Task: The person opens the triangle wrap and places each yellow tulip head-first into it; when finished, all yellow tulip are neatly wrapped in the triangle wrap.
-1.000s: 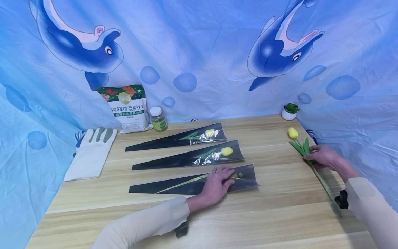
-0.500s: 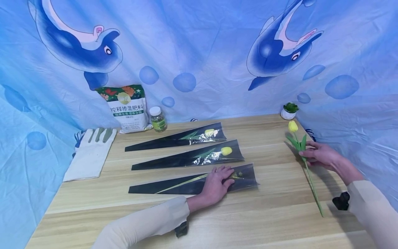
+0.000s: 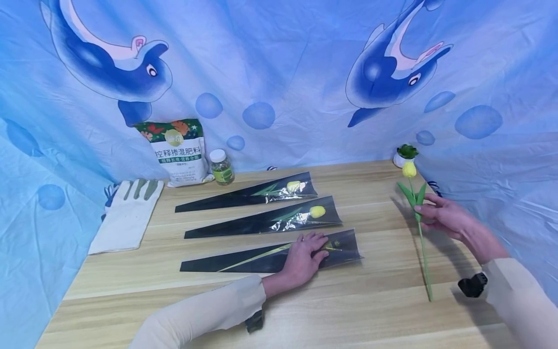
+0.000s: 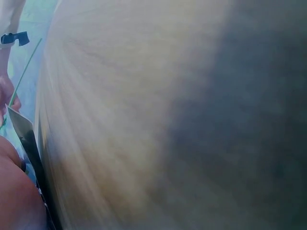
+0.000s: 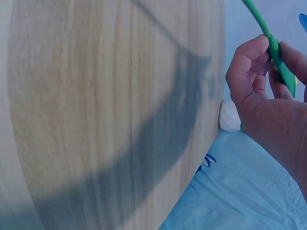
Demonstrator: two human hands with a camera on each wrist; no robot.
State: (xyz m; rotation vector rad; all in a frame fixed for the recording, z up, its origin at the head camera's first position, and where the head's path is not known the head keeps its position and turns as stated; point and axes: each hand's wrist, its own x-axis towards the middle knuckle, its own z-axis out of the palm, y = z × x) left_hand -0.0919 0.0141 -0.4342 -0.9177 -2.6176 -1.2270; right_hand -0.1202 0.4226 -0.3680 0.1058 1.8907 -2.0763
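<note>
The right hand is pinching the loose tulip by its stem just below the leaves, thumb and fingers curled round the green stalk; the flower is standing nearly upright, yellow head up near the small potted plant, and the stem's lower end is hanging close over the wooden table near its right side; whether the tip is touching the wood, I cannot tell. The left hand is lying flat, fingers spread and straight, pressing down on the nearest sleeve, the black-and-clear wrapper closest to the person, which is already showing a green stem inside. Beyond it, two more sleeves are lying in a row, the middle sleeve and the far sleeve, each holding a yellow tulip. Further back, a fertiliser bag and a small jar are standing against the blue dolphin backdrop; a pair of gloves is lying at the left edge. By the look of it, this is the carrying stage, the flower being lifted while the other hand is steadying a wrapper; the next move is calling for a sleeve mouth held open and the stem end aimed in first.
</note>
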